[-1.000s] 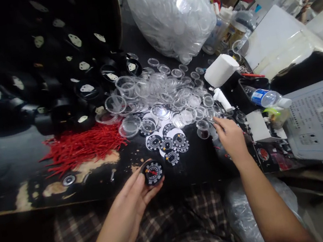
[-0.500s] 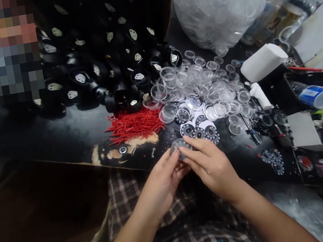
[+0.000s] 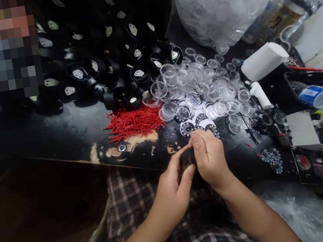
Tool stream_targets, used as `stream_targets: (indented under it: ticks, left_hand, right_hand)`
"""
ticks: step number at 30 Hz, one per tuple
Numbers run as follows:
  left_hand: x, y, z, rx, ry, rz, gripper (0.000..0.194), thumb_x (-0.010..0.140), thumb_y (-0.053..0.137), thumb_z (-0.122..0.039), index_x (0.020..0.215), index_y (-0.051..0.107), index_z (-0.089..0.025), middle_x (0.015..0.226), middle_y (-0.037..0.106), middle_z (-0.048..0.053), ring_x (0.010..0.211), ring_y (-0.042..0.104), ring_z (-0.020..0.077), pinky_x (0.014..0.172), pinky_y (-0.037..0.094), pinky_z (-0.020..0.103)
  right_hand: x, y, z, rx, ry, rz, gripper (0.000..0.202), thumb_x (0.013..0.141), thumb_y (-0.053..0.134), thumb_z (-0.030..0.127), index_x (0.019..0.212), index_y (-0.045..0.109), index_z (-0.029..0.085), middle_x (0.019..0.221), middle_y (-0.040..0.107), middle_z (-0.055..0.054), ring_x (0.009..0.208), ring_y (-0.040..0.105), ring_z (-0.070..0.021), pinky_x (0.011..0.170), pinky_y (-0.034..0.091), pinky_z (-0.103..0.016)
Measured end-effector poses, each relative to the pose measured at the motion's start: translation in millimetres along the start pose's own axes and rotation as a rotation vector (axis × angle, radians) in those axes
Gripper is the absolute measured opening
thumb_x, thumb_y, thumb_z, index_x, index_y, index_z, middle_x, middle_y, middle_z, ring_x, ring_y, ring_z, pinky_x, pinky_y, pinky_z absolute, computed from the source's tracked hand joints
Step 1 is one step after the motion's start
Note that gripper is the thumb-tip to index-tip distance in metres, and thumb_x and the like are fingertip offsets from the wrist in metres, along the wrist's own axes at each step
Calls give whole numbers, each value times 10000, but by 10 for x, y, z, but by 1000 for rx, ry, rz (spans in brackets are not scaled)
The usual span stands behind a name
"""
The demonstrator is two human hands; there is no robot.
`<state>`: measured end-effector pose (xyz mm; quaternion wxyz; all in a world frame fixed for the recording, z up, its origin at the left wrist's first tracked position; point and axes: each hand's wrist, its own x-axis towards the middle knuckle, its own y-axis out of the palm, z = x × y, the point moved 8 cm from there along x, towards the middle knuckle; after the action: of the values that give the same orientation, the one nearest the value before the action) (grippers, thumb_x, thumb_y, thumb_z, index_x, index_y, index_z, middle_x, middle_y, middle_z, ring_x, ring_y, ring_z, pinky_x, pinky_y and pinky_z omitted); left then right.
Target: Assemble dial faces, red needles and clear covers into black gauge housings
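Between my hands, near the table's front edge, is a small dark round part (image 3: 187,158). My left hand (image 3: 174,180) grips it from the left, thumb below and fingers above. Closed against its right side, my right hand (image 3: 211,158) has its fingers curled in; whatever they pinch is hidden. Just beyond lie printed black-and-white dials (image 3: 186,128), partly behind my right hand. Clear plastic rings (image 3: 211,87) are heaped behind the dials. A pile of thin red pointers (image 3: 133,122) lies to the left of them.
Many black round housings (image 3: 139,74) with pale metal plates fill the back left. A large clear plastic bag (image 3: 222,3) stands at the back right. Further right are a white roll (image 3: 264,61), a screwdriver (image 3: 255,136), a bottle (image 3: 321,96) and a white box (image 3: 303,130). Another person is at the upper left.
The round piece between my hands was face up and is now turned, its dark side showing. My right hand has curled its fingers closed; my left has opened its thumb lower around the piece.
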<state>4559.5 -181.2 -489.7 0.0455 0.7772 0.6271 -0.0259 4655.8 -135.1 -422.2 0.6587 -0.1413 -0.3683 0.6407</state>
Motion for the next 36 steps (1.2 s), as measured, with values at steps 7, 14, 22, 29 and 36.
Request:
stream_targets:
  ticks: [7, 14, 22, 29, 36]
  left_hand:
    - [-82, -356, 134, 28, -142, -60, 387, 924, 551, -422, 1283, 576, -277, 1361, 623, 35, 1266, 565, 224, 1100, 422, 346]
    - [-1020, -2228, 543, 549, -245, -741, 465, 808, 629, -519, 1228, 618, -317, 1370, 599, 42, 1335, 471, 367, 1174, 282, 546]
    - [693, -1971, -260, 742, 72, -583, 467, 892, 537, -474, 1251, 563, -176, 1190, 664, 124, 1023, 668, 240, 939, 524, 388]
    - [840, -1883, -442, 791, 78, -597, 402, 867, 553, -342, 1227, 618, -175, 1213, 662, 131, 1094, 632, 312, 1019, 455, 488]
    - [84, -787, 181, 20, -215, -156, 499, 813, 658, -506, 1281, 616, -340, 1398, 594, 4, 1313, 517, 292, 1114, 417, 441]
  right_hand:
    - [25, 306, -58, 223, 101, 219, 409, 1013, 381, 374, 668, 517, 201, 668, 551, 4, 655, 529, -133, 653, 371, -269]
    - [-28, 396, -224, 309, 204, 355, 295, 998, 432, 398, 967, 664, 219, 873, 690, -16, 811, 627, -161, 740, 424, -288]
    - [-153, 610, 202, 240, 37, 537, 214, 958, 480, 264, 831, 644, 211, 814, 695, -7, 790, 621, -168, 802, 409, -331]
    - [-273, 386, -120, 309, 245, 471, 195, 940, 520, 282, 959, 700, 211, 881, 713, -21, 803, 642, -157, 760, 462, -296]
    - [-60, 274, -150, 316, 98, 371, 366, 918, 602, 285, 1284, 609, 281, 1137, 685, -29, 955, 625, -163, 890, 475, -314]
